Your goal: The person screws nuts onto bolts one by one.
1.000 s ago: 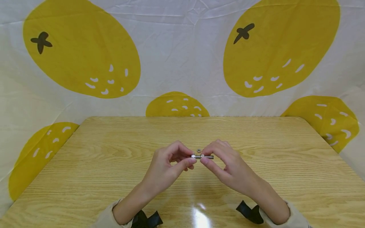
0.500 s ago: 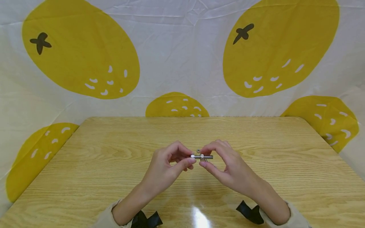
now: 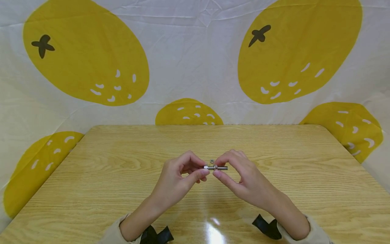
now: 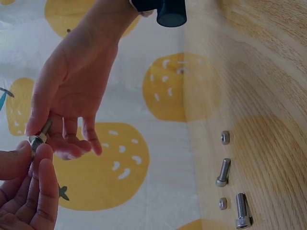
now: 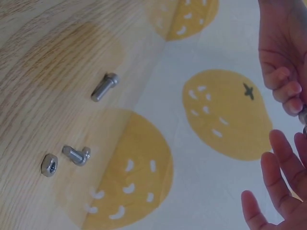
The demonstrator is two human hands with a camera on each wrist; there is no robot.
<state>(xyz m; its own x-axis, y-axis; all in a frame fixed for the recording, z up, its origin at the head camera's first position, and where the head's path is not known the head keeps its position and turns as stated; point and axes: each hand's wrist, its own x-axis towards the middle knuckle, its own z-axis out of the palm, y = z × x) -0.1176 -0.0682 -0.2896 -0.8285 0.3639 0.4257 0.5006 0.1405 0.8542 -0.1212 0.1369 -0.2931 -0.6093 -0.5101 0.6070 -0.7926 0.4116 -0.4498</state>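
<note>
In the head view, my left hand point(image 3: 182, 176) pinches the head end of a metal bolt point(image 3: 223, 168) between thumb and fingers. The bolt lies level, its threaded end pointing right. Partway along the shank sits a hex nut point(image 3: 215, 167), with the thumb and index finger of my right hand point(image 3: 245, 176) at its sides. From the left wrist, the nut point(image 4: 37, 140) shows between the two hands, the left hand point(image 4: 26, 191) below and the right hand point(image 4: 79, 91) above. The right wrist view mostly hides the bolt at its right edge.
On the wooden table point(image 3: 122, 189) a loose nut point(image 3: 212, 161) shows just behind the bolt. The left wrist view has a bolt point(image 4: 223, 172), another bolt point(image 4: 242, 211) and two nuts. A patterned cloth point(image 3: 195, 51) hangs behind the table.
Half a second ago my right thumb and index finger were spread wider around the nut; now they are closer on it. The left hand and bolt stay nearly in place.
</note>
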